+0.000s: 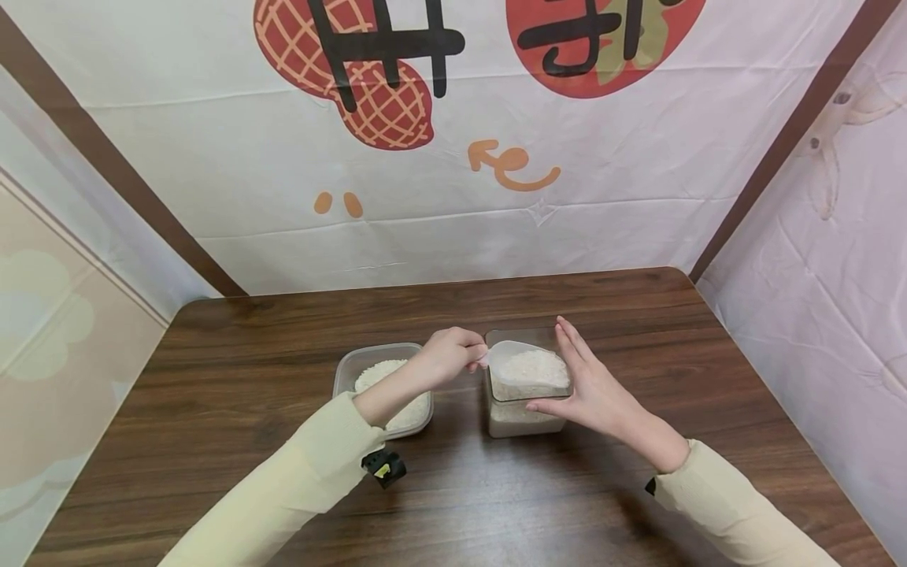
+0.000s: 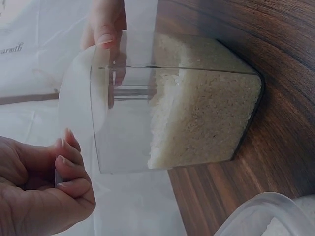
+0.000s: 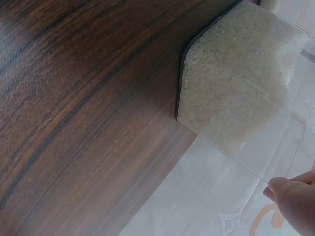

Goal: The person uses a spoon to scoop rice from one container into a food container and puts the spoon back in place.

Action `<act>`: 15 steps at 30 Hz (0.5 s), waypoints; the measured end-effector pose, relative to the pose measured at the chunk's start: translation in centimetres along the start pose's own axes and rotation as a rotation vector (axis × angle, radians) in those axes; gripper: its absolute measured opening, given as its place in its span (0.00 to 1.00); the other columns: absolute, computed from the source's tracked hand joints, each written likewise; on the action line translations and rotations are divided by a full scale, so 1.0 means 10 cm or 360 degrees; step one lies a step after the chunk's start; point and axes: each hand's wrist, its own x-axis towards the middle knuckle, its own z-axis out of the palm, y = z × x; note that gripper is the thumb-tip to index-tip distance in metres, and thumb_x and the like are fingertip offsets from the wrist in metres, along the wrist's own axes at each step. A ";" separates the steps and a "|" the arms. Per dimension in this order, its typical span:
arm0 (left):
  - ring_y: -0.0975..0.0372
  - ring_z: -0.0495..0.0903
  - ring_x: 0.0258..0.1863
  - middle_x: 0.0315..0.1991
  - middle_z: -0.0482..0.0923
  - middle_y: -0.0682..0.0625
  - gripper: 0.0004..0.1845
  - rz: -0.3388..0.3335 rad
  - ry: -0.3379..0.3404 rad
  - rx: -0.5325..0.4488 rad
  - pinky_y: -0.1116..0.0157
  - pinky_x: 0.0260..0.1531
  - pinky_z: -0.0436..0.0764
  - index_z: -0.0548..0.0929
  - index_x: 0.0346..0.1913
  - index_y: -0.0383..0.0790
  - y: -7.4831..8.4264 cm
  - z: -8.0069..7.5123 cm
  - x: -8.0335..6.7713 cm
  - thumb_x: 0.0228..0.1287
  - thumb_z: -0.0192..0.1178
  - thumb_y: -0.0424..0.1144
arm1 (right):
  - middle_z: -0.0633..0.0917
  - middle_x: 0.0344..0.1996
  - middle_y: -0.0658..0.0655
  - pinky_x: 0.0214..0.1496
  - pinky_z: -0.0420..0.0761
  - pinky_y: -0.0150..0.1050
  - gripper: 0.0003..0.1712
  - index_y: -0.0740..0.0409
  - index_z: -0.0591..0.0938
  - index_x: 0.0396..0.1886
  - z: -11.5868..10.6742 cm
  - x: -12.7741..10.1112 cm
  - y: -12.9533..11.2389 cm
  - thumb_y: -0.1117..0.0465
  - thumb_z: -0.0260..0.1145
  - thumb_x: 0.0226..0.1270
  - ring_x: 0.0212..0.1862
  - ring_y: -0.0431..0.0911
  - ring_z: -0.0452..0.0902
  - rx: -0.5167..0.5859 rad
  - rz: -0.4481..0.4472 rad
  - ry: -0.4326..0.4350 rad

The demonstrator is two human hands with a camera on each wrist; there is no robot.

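Observation:
My left hand (image 1: 453, 352) grips the handle of a translucent white scoop (image 1: 505, 356), which lies over the mouth of a clear square container (image 1: 527, 417). Rice (image 2: 211, 113) fills the lower part of that container. White grains show at the scoop in the head view; whether all lie in it or some below it, I cannot tell. At the container's right side, my right hand (image 1: 598, 394) holds the rim, thumb at the front and fingers along the side. The left wrist view has the left hand's curled fingers (image 2: 74, 182) close to the wall.
Left of the container, a translucent tub (image 1: 347, 370) with rice stands on the brown wooden table (image 1: 234, 378), partly hidden by the left forearm. A printed white cloth (image 1: 453, 252) hangs behind the table's back edge. More cloth hangs at both sides.

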 end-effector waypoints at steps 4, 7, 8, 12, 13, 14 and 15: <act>0.66 0.67 0.22 0.16 0.70 0.56 0.13 0.0004 0.0000 -0.0015 0.70 0.26 0.64 0.79 0.25 0.37 -0.01 -0.02 -0.02 0.64 0.49 0.35 | 0.46 0.71 0.59 0.62 0.60 0.52 0.67 0.67 0.47 0.69 0.01 0.00 0.01 0.34 0.69 0.41 0.68 0.56 0.50 0.0004 0.0004 -0.0001; 0.65 0.68 0.23 0.17 0.70 0.56 0.13 -0.0006 -0.0005 -0.0043 0.70 0.26 0.64 0.79 0.25 0.37 -0.02 -0.04 -0.04 0.65 0.49 0.35 | 0.46 0.71 0.58 0.62 0.60 0.52 0.67 0.67 0.47 0.69 0.01 0.00 0.01 0.34 0.69 0.41 0.68 0.57 0.51 -0.0001 0.0004 0.0000; 0.65 0.68 0.24 0.17 0.70 0.55 0.13 0.0000 -0.0004 -0.0051 0.70 0.27 0.65 0.79 0.25 0.37 -0.02 -0.05 -0.05 0.65 0.49 0.34 | 0.46 0.71 0.58 0.62 0.60 0.52 0.67 0.66 0.47 0.69 0.01 0.00 0.01 0.34 0.69 0.42 0.67 0.57 0.51 -0.0005 0.0002 0.0000; 0.63 0.70 0.25 0.17 0.70 0.55 0.13 -0.0003 0.0001 -0.0105 0.69 0.28 0.65 0.79 0.26 0.36 -0.05 -0.08 -0.07 0.65 0.48 0.34 | 0.46 0.71 0.58 0.62 0.61 0.52 0.66 0.66 0.46 0.70 0.01 0.00 0.01 0.34 0.69 0.42 0.67 0.57 0.52 -0.0001 0.0004 -0.0001; 0.63 0.71 0.26 0.18 0.70 0.55 0.12 0.0003 0.0005 -0.0119 0.69 0.28 0.65 0.79 0.26 0.36 -0.06 -0.09 -0.08 0.65 0.48 0.34 | 0.46 0.71 0.58 0.61 0.61 0.52 0.67 0.66 0.46 0.70 0.01 0.00 0.01 0.34 0.69 0.42 0.67 0.57 0.52 0.0004 0.0005 -0.0001; 0.62 0.71 0.26 0.18 0.71 0.55 0.12 0.0006 0.0009 -0.0137 0.69 0.28 0.66 0.79 0.26 0.35 -0.07 -0.10 -0.09 0.65 0.48 0.34 | 0.46 0.71 0.58 0.61 0.61 0.52 0.67 0.66 0.46 0.70 0.00 0.00 0.01 0.34 0.69 0.42 0.67 0.57 0.52 0.0010 0.0004 0.0001; 0.61 0.72 0.26 0.18 0.70 0.55 0.12 0.0002 0.0011 -0.0156 0.69 0.28 0.66 0.79 0.26 0.35 -0.07 -0.11 -0.10 0.65 0.48 0.34 | 0.46 0.71 0.58 0.61 0.61 0.52 0.67 0.65 0.46 0.70 0.00 0.00 0.01 0.34 0.69 0.41 0.67 0.57 0.53 0.0016 0.0006 0.0004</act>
